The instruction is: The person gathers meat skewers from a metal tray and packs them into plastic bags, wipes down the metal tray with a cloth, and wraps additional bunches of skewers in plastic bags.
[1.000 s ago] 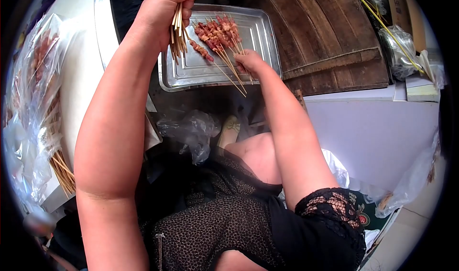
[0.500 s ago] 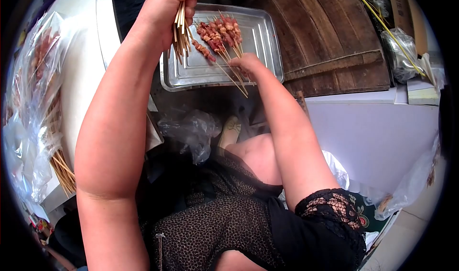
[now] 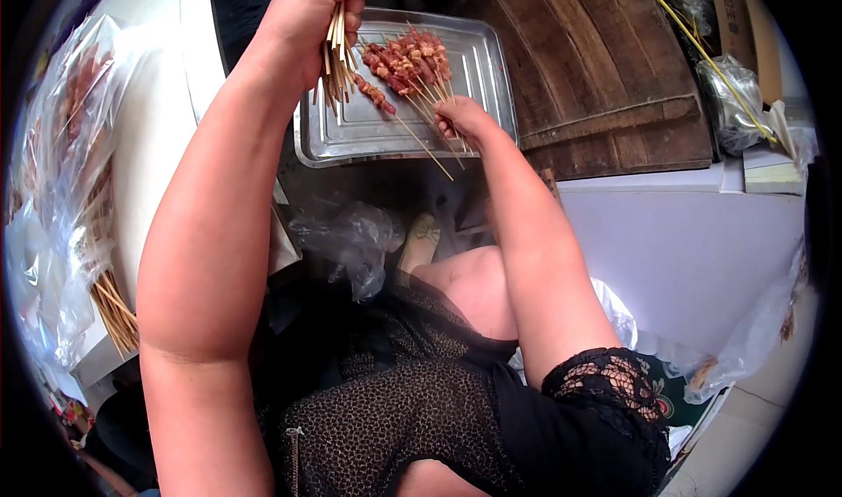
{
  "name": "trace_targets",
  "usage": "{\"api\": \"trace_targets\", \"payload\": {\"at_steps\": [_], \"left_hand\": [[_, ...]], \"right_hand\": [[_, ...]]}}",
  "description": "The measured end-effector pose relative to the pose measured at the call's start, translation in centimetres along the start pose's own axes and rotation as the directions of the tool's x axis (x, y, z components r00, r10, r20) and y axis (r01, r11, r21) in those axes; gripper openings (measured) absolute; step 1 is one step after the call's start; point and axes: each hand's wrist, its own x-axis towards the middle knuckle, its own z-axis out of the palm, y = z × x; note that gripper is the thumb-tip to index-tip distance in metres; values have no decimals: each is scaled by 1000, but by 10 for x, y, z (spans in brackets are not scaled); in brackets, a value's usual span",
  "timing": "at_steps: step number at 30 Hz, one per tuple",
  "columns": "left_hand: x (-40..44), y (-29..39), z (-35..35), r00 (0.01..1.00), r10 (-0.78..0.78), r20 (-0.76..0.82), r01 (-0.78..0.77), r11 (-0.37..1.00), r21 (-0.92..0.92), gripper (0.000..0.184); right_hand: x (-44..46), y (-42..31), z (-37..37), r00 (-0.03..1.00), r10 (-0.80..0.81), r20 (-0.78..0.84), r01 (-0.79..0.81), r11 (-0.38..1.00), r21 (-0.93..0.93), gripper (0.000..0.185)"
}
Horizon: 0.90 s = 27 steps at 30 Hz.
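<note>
My left hand (image 3: pixel 314 23) is closed around a thick bundle of wooden skewers (image 3: pixel 336 71) above the left side of a shiny metal tray (image 3: pixel 320 150). The upper ends of that bundle run out of view. Near the tray's front edge, my right hand (image 3: pixel 461 120) has its fingers closed on the bare stick ends of several meat skewers (image 3: pixel 410 60). Their meat ends fan out over the tray. One single meat skewer (image 3: pixel 375 95) lies apart to the left, its stick reaching past the tray's front rim.
Brown wooden boards (image 3: pixel 596 67) are right of the tray. More skewers (image 3: pixel 112 308) stick out of a clear plastic bag (image 3: pixel 66 199) on the white surface at left. A crumpled plastic bag (image 3: pixel 355 238) hangs below the tray, and a yellow cord (image 3: pixel 702 50) runs at upper right.
My right hand has shifted slightly right, drawing the fanned meat skewers with it and away from the single one. My left hand has barely moved.
</note>
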Motion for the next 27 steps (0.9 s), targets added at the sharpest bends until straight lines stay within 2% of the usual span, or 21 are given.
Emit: {"api": "trace_targets", "payload": {"at_steps": [2,4,11,13,16,27], "left_hand": [[0,-1,-1,1000,7,5,-7,999,-33,18],[-1,-1,-1,999,37,-1,-37,999,31,17],[-2,-1,1,999,47,-13,-46,999,8,18],[-1,0,0,1000,5,-14,-5,1000,17,20],[-1,0,-1,1000,3,3,-3,1000,22,22],[-2,-1,0,1000,9,-15,-9,999,39,24]], "right_hand": [[-1,1,1,1000,16,-11,-16,998,56,15],[-4,1,2,998,45,-32,-41,994,105,15],[-18,-9,3,995,82,-59,-75,991,113,15],[-20,-11,3,995,68,-69,-64,997,52,18],[-19,-9,3,995,-6,-97,15,996,92,17],[-19,-2,-1,978,-13,-207,43,989,141,14]]}}
